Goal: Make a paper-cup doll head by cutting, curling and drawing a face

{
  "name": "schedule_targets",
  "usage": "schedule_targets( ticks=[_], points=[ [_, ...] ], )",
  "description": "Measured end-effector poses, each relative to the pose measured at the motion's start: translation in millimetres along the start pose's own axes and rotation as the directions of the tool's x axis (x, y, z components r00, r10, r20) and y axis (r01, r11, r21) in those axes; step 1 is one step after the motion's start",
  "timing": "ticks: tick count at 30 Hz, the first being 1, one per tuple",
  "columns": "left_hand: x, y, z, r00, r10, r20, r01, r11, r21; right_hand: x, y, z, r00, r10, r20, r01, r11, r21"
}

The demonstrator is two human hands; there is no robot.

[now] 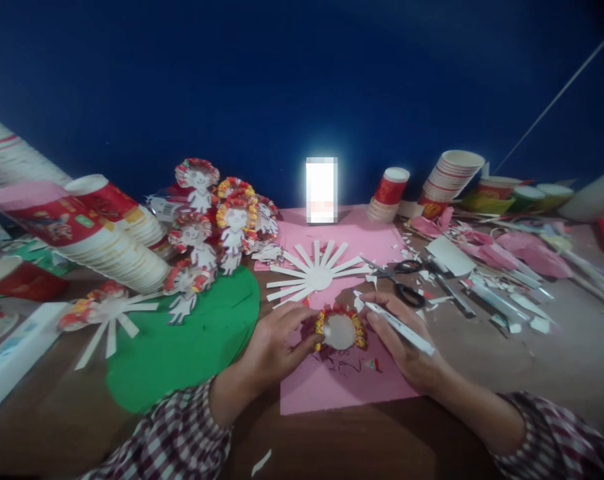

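Note:
A round paper piece (339, 331) with a curled red and yellow rim lies on the pink paper (322, 387). At its left edge my left hand (275, 343) pinches the rim between thumb and fingers. My right hand (405, 337) holds a white marker (402, 328) and rests by the rim's right side. Just beyond lies a white cut piece (316, 279) with strips fanning outward. Scissors (405, 280) with black handles lie beyond my right hand. Dark pen marks show on the pink paper below the round piece.
Stacked paper cups (97, 233) lean at the left; more cups (452, 177) stand at the back right. Paper figures with curled manes (235, 223) stand by the green sheet (182, 353). A bright, pixelated screen (322, 190) stands at the back. Paper scraps (452, 257) litter the right.

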State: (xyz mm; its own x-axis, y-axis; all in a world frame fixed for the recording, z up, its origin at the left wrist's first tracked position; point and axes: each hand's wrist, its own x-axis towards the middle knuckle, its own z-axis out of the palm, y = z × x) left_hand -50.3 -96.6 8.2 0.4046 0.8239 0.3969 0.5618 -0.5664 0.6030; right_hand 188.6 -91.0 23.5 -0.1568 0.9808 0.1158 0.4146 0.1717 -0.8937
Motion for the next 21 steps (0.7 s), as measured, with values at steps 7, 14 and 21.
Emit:
schedule_targets(
  ticks=[7,14,21],
  points=[
    [-4,7,4.4,0.976,0.217,-0.012,-0.212,0.964,0.161,3,1,3,0.999,-0.04,-0.028,0.04,0.999,-0.02],
    [-7,18,8.7,0.934,0.351,0.064,-0.355,0.894,0.274,3,5,6,0.999,-0.031,-0.036,0.033,0.997,0.073],
    [-3,27,8.0,0.898,0.44,0.027,-0.419,0.831,0.367,1,10,8,0.999,-0.015,-0.041,0.021,0.99,0.142]
  ],
)
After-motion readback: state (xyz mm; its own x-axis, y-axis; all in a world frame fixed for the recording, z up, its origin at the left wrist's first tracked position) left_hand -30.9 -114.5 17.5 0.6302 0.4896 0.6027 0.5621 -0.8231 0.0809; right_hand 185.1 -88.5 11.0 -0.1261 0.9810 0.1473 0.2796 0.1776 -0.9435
